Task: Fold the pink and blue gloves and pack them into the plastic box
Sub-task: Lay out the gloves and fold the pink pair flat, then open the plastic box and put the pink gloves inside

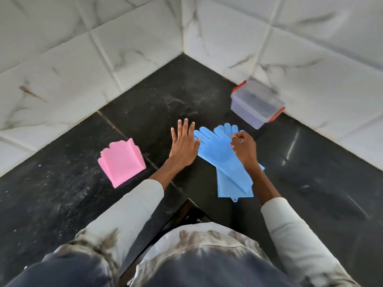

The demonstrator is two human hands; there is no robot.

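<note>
Both hands hover at the blue gloves: left hand flat with fingers spread beside them, right hand loosely curled above, grasping nothing visible. Folded pink gloves lie left of the blue gloves; the lidded plastic box sits beyond them by the tiled wall.

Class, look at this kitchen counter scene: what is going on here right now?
A person is working on the blue gloves, which lie flat and unfolded, stacked on the dark counter. The left hand is spread open at their left edge, and the right hand is loosely curled above them, its grip unclear. The pink gloves already sit folded to the left. The plastic box stands by the tiled wall, with no gloves in it yet.
</note>
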